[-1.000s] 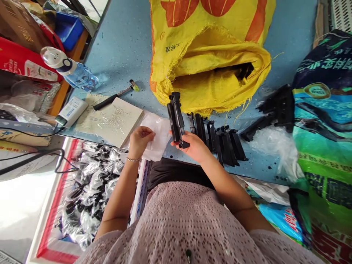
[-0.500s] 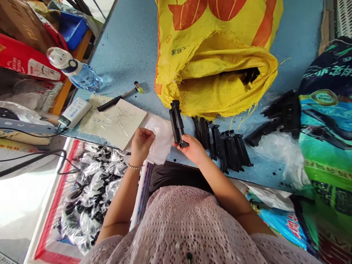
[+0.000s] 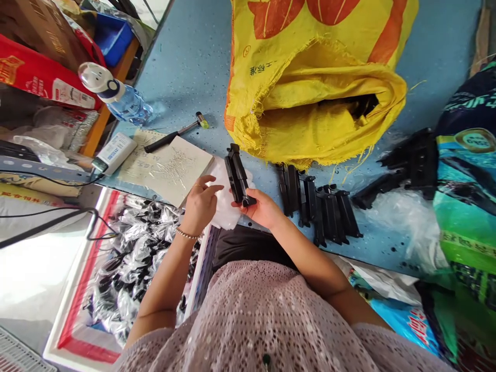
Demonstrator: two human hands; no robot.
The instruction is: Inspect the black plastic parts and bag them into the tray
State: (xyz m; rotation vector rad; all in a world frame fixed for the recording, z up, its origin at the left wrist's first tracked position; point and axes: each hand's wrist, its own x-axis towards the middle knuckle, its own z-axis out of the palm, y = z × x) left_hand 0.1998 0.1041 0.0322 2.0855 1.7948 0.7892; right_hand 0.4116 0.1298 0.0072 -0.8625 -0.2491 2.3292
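My right hand [image 3: 262, 208] grips the lower end of a long black plastic part [image 3: 236, 173], which is held above the table with its far end pointing away from me. To its left is my left hand [image 3: 199, 205], its thumb and fingers apart and nothing visible in them. Thin clear plastic bags [image 3: 223, 213] lie beneath the black part, between my hands. Beyond my left hand, a pale board [image 3: 189, 155] bears many tiny silvery pins [image 3: 176, 166]. Several similar black parts [image 3: 327, 214] stand in a row to the right of my right hand.
A yellow woven sack [image 3: 333, 150] lies open on the blue table [image 3: 194, 62]. At left are a small hammer [image 3: 174, 135], a white box [image 3: 115, 153] and a water bottle [image 3: 129, 103]. A crate [image 3: 70, 305] of bagged black parts is below. More black parts [image 3: 411, 160] lie right.
My right hand has moved the black part slightly left, nearer my left hand. My left hand's fingers have gone from pinched together to spread. The whole view has shifted a little.
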